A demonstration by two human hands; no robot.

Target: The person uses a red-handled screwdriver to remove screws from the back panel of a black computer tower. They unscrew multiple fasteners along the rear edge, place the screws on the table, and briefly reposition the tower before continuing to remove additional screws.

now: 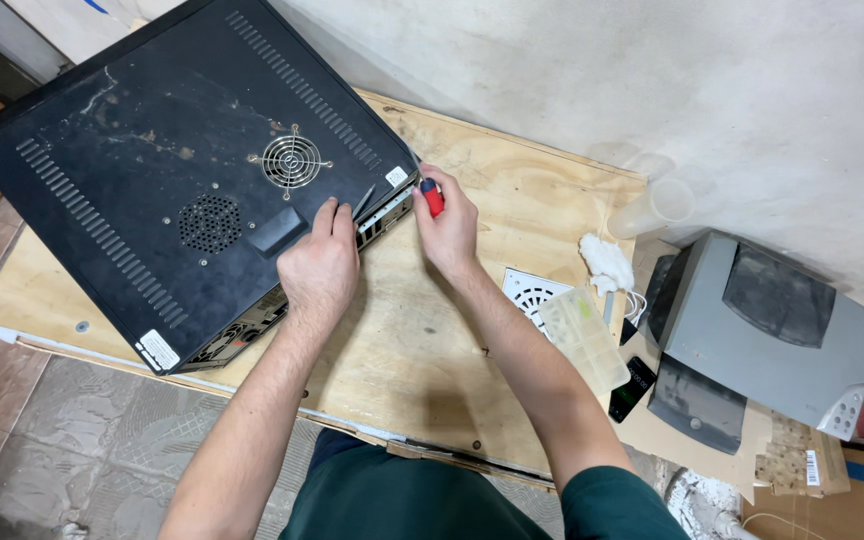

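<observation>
I see a large black metal computer case (182, 180), scuffed and slotted with vent grilles, lying flat on a pale plywood board (422, 340) that serves as the table, its bulk over the board's far left corner and one end jutting past the left edge. My left hand (320, 262) lies palm down on the case's right end, fingers spread flat and holding nothing, pressing the panel near a raised black plastic foot (274, 230). My right hand (447, 222) is curled closed around a red-handled screwdriver (433, 197), whose tip seems to meet the case's right rim; the exact contact point is too small for me to tell. The main risk, as I judge it, is the tip slipping off that thin metal rim: the left fingers lie just beside the blade line, so a slip could drive the tip into them or gouge the panel. Pushing sideways could also slide the case, since only the flat left palm steadies it and part of it overhangs the board. Near the board's right edge lie a white round vent grille (529, 292) and a translucent plastic compartment box (584, 338), touching or overlapping it; an elbow swing could knock them off. Beyond the right edge sit a grey printer (762, 330), a wad of white cotton (606, 262) and a dark phone (632, 388), well apart from the hands.
</observation>
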